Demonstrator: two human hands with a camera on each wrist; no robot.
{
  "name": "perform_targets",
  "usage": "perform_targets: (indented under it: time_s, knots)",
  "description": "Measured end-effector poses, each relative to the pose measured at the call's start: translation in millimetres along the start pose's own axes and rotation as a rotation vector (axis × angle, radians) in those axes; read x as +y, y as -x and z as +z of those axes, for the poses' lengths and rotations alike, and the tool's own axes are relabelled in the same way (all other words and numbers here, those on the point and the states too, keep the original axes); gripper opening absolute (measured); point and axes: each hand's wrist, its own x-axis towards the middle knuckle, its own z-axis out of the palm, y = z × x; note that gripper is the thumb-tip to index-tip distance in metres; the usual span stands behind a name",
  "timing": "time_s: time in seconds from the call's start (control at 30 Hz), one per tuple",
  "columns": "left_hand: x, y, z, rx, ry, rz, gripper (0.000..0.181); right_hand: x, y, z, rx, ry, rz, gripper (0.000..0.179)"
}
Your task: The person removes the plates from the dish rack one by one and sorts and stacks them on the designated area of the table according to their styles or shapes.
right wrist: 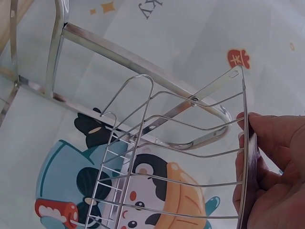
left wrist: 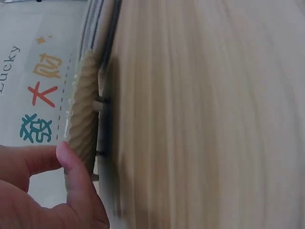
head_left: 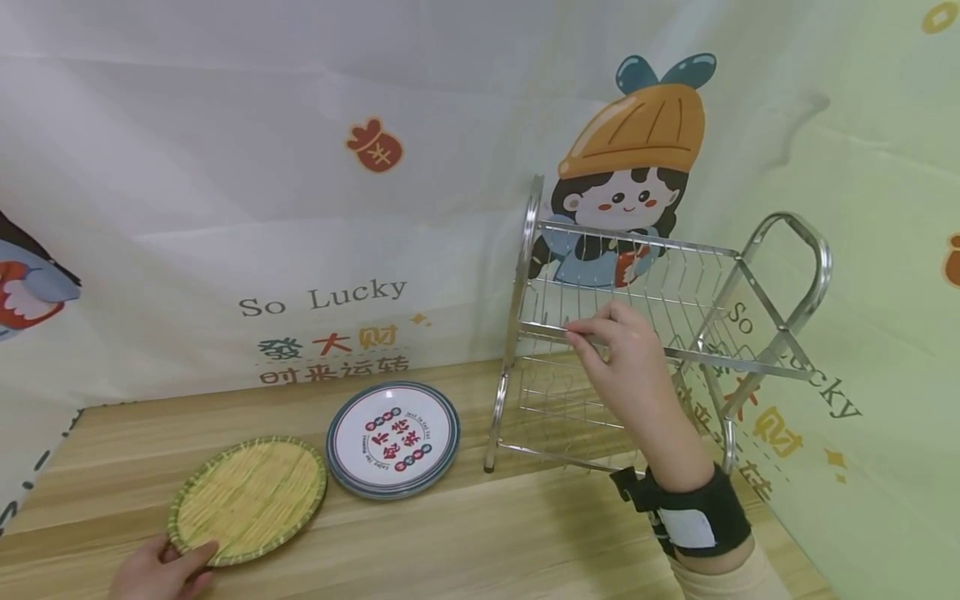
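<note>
My left hand (head_left: pixel 161 571) holds the near-left rim of a round woven bamboo tray (head_left: pixel 247 500), thumb on top. In the left wrist view the tray (left wrist: pixel 82 109) appears edge-on, with small pegs under its rim, and the left hand (left wrist: pixel 57 191) pinches its near end. Right of the tray lies a white plate (head_left: pixel 393 442) with a blue rim and red lettering; whether others are stacked beneath is unclear. With thumb and fingers, my right hand (head_left: pixel 626 358) grips the front rail of a metal dish rack (head_left: pixel 823 258). The right wrist view shows the right hand (right wrist: pixel 281 171) around that rail (right wrist: pixel 249 167).
The rack stands tilted-looking on the right of the wooden table (head_left: pixel 525 533), its wire slots holding nothing visible. A printed cloth (head_left: pixel 187 192) with cartoon figures and lettering hangs behind and at both sides.
</note>
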Motion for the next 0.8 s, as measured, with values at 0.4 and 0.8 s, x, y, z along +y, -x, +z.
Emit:
perform_targets:
  time_s: [0.4, 0.8]
  knots:
    - [1.1, -8.4, -9.2, -0.017, -0.32, 0.07, 0.079, 0.4, 0.0, 0.2, 0.004, 0.001, 0.0, 0.01]
    - [4.8, -11.6, -11.3, 0.023, -0.516, 0.172, 0.119, 0.8, 0.0, 1.0, 0.017, -0.001, -0.011, 0.011]
